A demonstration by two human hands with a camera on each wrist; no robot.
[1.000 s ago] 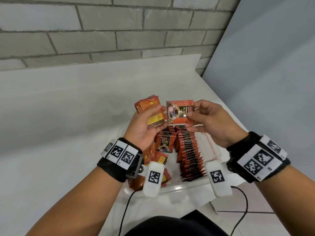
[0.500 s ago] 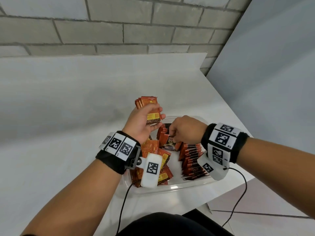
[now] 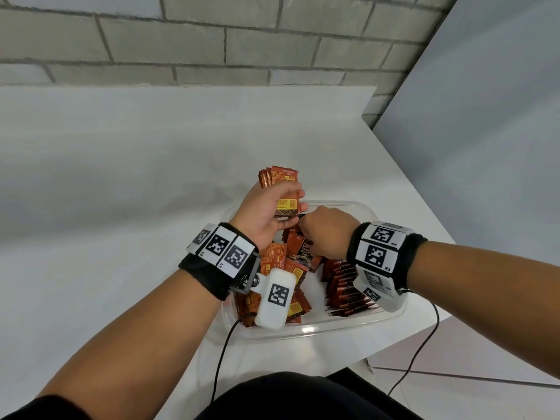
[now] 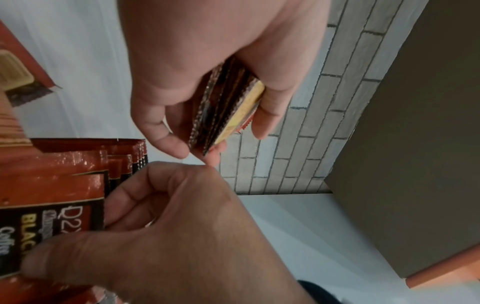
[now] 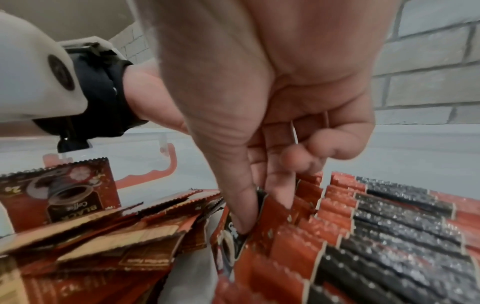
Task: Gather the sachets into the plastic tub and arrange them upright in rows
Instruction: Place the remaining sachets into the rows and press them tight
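Note:
A clear plastic tub [image 3: 303,330] sits at the table's near right corner. My left hand [image 3: 266,212] [image 4: 207,115] grips a small stack of red sachets [image 3: 280,181] [image 4: 226,111] upright above the tub's far left. My right hand [image 3: 324,234] [image 5: 262,197] reaches down into the tub, thumb and fingers pinching one red-and-black sachet [image 5: 244,232] at the end of an upright row [image 3: 345,286] [image 5: 376,236]. Loose sachets [image 3: 272,286] [image 5: 109,236] lie heaped in the tub's left half.
The white table [image 3: 121,207] meets a grey brick wall [image 3: 212,47] behind. Its right edge [image 3: 424,213] runs diagonally beside the tub, with a grey panel beyond. Cables [image 3: 424,353] hang from my wrist devices over the near edge.
My right hand carried the single sachet down from beside the left hand's stack into the tub, to the end of the upright row. My left hand lowered slightly, still holding its stack.

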